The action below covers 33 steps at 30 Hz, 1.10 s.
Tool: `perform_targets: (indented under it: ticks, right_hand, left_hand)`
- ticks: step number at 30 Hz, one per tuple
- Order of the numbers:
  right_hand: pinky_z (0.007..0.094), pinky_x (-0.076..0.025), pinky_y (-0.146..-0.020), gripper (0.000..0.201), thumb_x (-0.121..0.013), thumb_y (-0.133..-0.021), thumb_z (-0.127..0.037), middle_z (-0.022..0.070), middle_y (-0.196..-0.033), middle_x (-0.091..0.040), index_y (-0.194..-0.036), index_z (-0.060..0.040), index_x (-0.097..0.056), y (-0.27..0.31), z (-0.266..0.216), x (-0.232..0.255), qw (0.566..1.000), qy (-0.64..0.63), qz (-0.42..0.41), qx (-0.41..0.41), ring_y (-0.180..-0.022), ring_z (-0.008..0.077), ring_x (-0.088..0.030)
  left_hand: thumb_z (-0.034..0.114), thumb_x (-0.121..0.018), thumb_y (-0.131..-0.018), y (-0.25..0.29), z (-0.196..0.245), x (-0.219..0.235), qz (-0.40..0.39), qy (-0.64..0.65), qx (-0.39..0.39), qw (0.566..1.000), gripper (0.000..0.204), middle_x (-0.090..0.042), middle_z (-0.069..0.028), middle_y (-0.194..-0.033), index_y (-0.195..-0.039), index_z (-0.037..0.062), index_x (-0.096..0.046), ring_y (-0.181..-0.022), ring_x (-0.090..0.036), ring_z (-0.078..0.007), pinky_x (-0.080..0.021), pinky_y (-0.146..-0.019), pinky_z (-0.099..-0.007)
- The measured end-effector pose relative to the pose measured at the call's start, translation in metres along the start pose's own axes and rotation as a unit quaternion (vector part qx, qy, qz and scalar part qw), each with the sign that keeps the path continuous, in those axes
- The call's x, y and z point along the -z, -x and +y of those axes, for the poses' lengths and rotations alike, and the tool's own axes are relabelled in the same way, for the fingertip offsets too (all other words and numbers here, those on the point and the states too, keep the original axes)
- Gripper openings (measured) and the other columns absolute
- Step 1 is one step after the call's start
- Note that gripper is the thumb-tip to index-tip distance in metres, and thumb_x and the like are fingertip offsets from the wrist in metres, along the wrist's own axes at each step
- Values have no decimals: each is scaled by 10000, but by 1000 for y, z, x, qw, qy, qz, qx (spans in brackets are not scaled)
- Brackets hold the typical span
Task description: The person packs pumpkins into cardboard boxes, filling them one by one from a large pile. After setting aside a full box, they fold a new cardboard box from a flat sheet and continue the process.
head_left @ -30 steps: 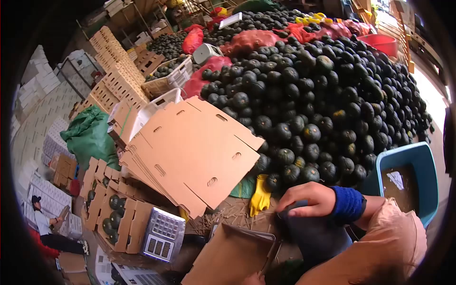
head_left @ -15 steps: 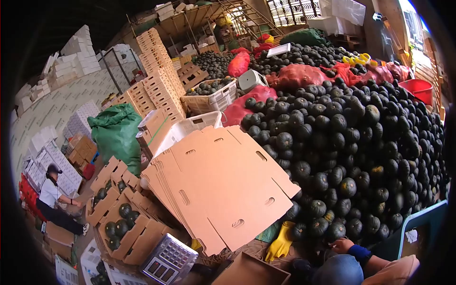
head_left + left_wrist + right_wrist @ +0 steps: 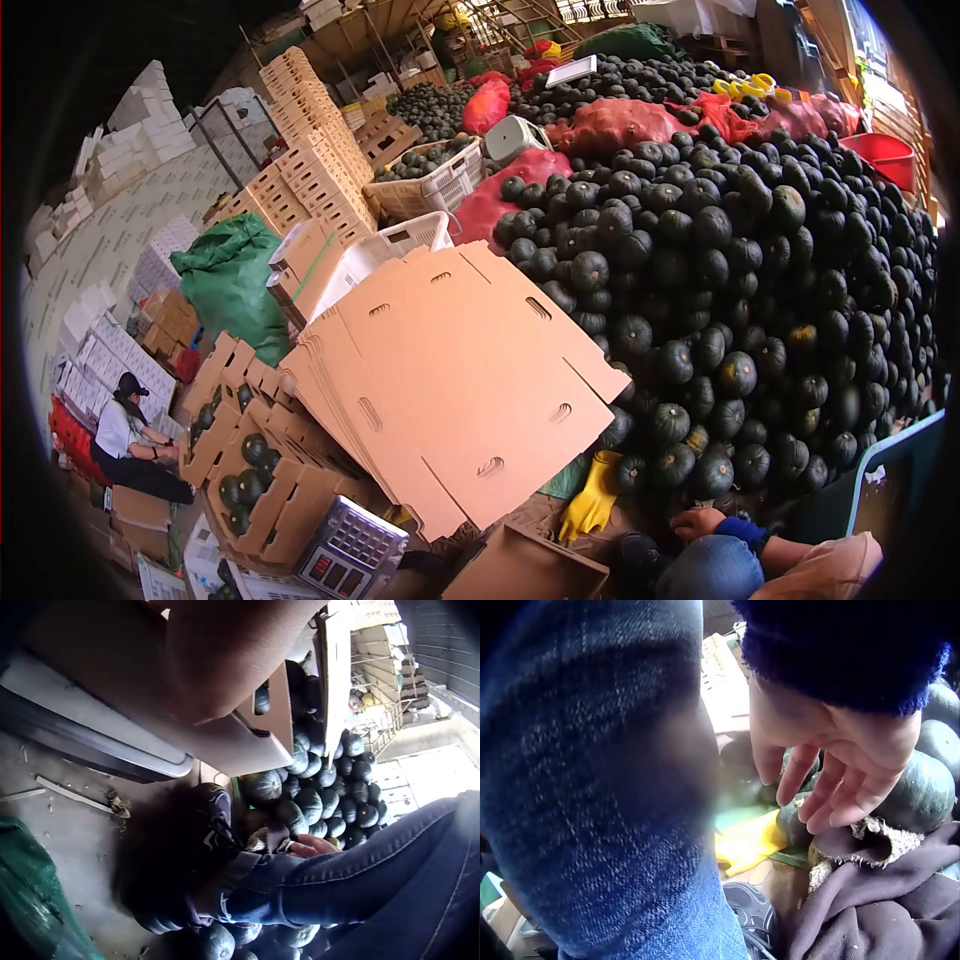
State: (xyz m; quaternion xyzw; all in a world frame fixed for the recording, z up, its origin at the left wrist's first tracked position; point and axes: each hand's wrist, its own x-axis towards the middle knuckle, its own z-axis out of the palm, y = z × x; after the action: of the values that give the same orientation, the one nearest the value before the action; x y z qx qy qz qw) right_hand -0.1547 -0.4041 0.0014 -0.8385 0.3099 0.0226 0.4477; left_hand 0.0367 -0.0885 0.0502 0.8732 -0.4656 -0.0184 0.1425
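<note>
Squash heap: dark green squash [image 3: 720, 260] are piled high against red mesh sacks [image 3: 620, 125]; the slope runs down to the person's reach, so fruit can be taken from the foot of the pile.
Right hand: the right hand [image 3: 832, 761], blue cuff at the wrist, hangs with fingers loosely spread and slightly bent, gripping nothing. In the head view it [image 3: 697, 522] sits at the base of the heap, just beside the lowest squash.
Nearest fruit: one squash [image 3: 919, 791] lies directly behind the fingertips; contact cannot be confirmed. A dark cloth with a frayed edge [image 3: 877, 900] lies below the hand.
Left hand: the left hand [image 3: 225, 652] fills the top of its wrist view, blurred and too close; its finger position cannot be told, and no object is seen in it.
Knee: a denim knee [image 3: 607, 787] stands close to the right hand, which suggests the person crouches low to work at floor level.
Flat cartons: a stack of unfolded cardboard cartons [image 3: 460, 380] leans beside the heap, judged to be kept within reach for making up.
Filled cartons: open boxes holding squash [image 3: 250, 470] stand to the left near a weighing scale [image 3: 350, 550], placed, it appears, for checking weight.
Glove: a yellow rubber glove [image 3: 592, 495] lies unused at the foot of the pile.
Other person: a seated person [image 3: 125, 440] works well apart among white boxes.
</note>
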Motion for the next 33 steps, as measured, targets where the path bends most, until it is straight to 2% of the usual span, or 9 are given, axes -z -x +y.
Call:
perform_targets:
  ticks: [1, 7, 13, 17, 20, 23, 25, 28, 33]
  right_hand:
    - [388, -477, -865, 299, -580, -833, -318, 125, -1003, -650, -1058, -143, -671, 1, -10, 5, 1000, 2, -1, -13, -965, 294, -605]
    - [398, -483, -842, 261, -595, -835, -250, 138, -1000, -626, -1060, -128, -648, -11, -32, 28, 997, -49, 37, 53, -947, 306, -601]
    - [372, -499, -810, 188, -626, -814, -191, 83, -962, -618, -989, -128, -645, -11, 7, 163, 978, 120, 166, 25, -913, 257, -605]
    - [417, -451, -912, 500, -672, -674, -121, 113, -1267, -471, -1158, -165, -555, -20, 78, 262, 842, 350, 401, -85, -1164, 313, -460]
    - [404, -412, -944, 716, -654, -721, -122, 75, -1405, -365, -1375, -244, -392, -29, 110, 314, 763, 460, 311, -331, -1314, 250, -327]
    - [377, -464, -876, 678, -662, -720, -108, 35, -1352, -412, -1344, -215, -419, -48, 155, 337, 739, 515, 191, -390, -1259, 234, -394]
    - [386, -494, -841, 646, -673, -716, -122, 32, -1323, -437, -1315, -177, -437, -34, 155, 327, 738, 533, 279, -306, -1233, 230, -418]
    - [413, -506, -818, 584, -704, -748, -208, 77, -1219, -515, -1267, -134, -449, -42, 157, 320, 821, 154, 467, -290, -1110, 234, -524]
    - [334, -458, -716, 531, -612, -793, -505, 17, -1122, -579, -1199, -188, -481, -12, 90, 260, 669, -573, 457, -128, -934, 182, -582]
  left_hand:
    - [181, -662, -774, -11, 9, 11, 59, -25, -65, 996, 511, -540, -228, -1161, -1250, 68, -516, -1089, -487, -426, -410, -914, -499]
    - [147, -607, -860, -82, 53, 91, -159, 285, 68, 943, 403, -552, -181, -1172, -1238, 42, -516, -1104, -510, -345, -405, -968, -416]
    - [165, -524, -925, -107, 54, 149, -292, 530, 199, 771, 372, -562, -131, -1204, -1238, -35, -494, -1127, -515, -238, -367, -999, -346]
    - [201, -525, -929, -105, 25, 134, -268, 485, 179, 813, 395, -567, -148, -1198, -1244, -34, -489, -1113, -528, -248, -390, -974, -355]
    - [204, -524, -930, -111, 22, 134, -254, 484, 193, 815, 393, -569, -147, -1196, -1246, -27, -489, -1107, -535, -248, -396, -965, -349]
    - [186, -511, -935, -113, 22, 120, -254, 484, 221, 808, 376, -572, -149, -1192, -1247, -22, -491, -1109, -538, -245, -398, -959, -340]
    - [169, -498, -938, -120, 24, 121, -269, 464, 225, 813, 361, -574, -148, -1190, -1247, -19, -492, -1108, -540, -241, -400, -953, -334]
    - [156, -484, -945, -126, 31, 118, -257, 484, 195, 813, 340, -584, -143, -1172, -1238, -16, -500, -1095, -546, -229, -406, -946, -333]
    - [171, -477, -949, -138, 44, 109, -273, 537, 218, 768, 336, -596, -140, -1143, -1220, -25, -510, -1072, -559, -229, -421, -932, -341]
